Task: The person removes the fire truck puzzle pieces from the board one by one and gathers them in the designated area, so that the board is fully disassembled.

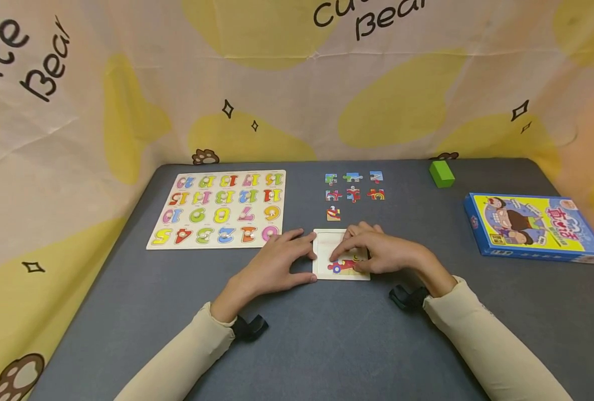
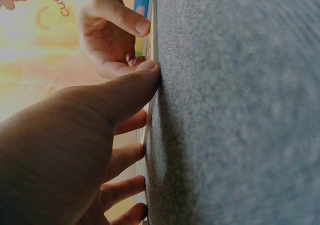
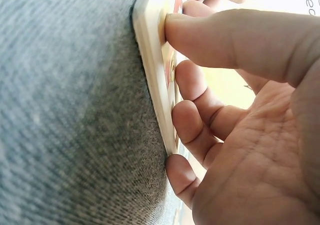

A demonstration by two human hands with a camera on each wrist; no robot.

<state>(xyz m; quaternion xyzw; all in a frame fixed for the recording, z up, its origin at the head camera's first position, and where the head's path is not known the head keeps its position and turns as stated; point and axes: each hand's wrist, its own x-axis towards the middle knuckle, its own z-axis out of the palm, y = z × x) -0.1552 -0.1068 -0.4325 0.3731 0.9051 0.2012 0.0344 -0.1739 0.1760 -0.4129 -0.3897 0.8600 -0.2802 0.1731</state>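
Observation:
A small pale puzzle tray (image 1: 325, 240) lies on the grey table between the two hands. Red and blue car puzzle pieces (image 1: 337, 268) fill part of its near side. My left hand (image 1: 272, 268) rests along the tray's left edge, thumb at the near corner and fingers spread. My right hand (image 1: 389, 253) lies over the tray's right side, its thumb (image 3: 182, 37) and fingertips pressing down on the pieces and the board. Its palm and fingers cover much of the right half. Seven or so, that is several, loose jigsaw pieces (image 1: 353, 194) lie in rows beyond the tray.
At the left lies a white number board (image 1: 212, 206) with colourful numerals. A green block (image 1: 442, 174) stands at the back right, and a blue and yellow box (image 1: 535, 227) lies at the right. Patterned cloth (image 1: 297, 83) hangs behind the table (image 1: 297, 345).

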